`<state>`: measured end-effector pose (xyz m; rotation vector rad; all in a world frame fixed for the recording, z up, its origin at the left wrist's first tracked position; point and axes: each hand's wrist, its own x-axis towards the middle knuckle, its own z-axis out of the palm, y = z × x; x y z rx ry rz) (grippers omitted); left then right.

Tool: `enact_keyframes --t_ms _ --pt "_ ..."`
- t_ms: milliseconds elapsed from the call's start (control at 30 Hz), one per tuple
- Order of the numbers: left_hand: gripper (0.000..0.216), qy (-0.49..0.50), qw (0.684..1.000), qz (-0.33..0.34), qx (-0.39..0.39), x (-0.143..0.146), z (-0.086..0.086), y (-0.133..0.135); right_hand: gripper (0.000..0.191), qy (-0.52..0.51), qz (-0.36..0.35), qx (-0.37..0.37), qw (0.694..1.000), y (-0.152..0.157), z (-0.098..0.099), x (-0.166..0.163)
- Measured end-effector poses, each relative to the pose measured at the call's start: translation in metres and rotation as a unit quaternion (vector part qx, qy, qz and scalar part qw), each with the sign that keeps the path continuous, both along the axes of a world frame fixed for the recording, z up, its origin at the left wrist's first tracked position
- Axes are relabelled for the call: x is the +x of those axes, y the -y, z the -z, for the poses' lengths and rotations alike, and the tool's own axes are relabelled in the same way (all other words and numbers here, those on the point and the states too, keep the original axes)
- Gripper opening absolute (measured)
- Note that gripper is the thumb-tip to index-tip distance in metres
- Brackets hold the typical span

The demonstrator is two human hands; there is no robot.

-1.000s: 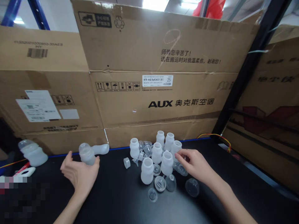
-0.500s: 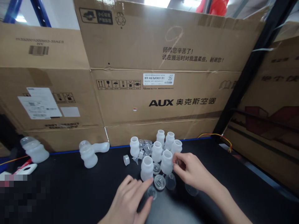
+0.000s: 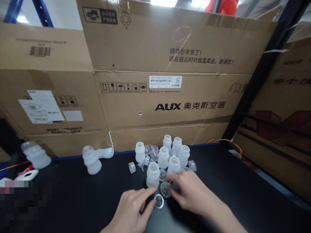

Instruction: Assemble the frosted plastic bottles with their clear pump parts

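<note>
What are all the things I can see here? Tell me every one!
white bottles: seven, white, standing in a cluster mid-table
small clear caps: several, see-through, around the cluster
capped bottle: one, whitish, left of the cluster
second capped bottle: one, whitish, far left
cardboard boxes: several, brown, behind the table
table: one, black
left hand: fingertips at a clear cap, holding nothing
right hand: fingers on caps in front of the bottles; grip unclear

Stacked cardboard boxes (image 3: 155,74) behind black table (image 3: 73,200)
</note>
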<state>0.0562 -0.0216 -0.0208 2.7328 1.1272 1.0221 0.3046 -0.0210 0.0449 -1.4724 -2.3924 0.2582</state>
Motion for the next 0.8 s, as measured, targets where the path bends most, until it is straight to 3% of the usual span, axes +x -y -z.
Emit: enact_keyframes --t_ms 100,267,433,667,800 --pt "0.034 -0.022 0.999 0.014 -0.020 0.003 -0.004 0.002 0.017 0.055 0.002 0.011 0.998 -0.002 0.004 -0.001" --pt "0.020 -0.012 0.999 0.017 -0.045 0.007 -0.008 0.006 0.021 0.091 0.014 0.013 0.996 -0.005 0.007 0.000" --pt "0.014 -0.006 0.999 0.013 -0.041 0.001 -0.003 0.002 0.022 0.039 0.025 0.023 0.999 -0.007 0.009 0.002" --pt "0.016 0.005 1.000 0.011 -0.016 -0.007 -0.001 -0.005 0.050 -0.093 0.074 0.081 0.990 -0.010 -0.005 0.019" --pt "0.018 0.023 0.999 0.005 -0.037 -0.009 -0.001 -0.004 0.053 -0.100 0.104 0.110 0.983 -0.012 -0.009 0.037"
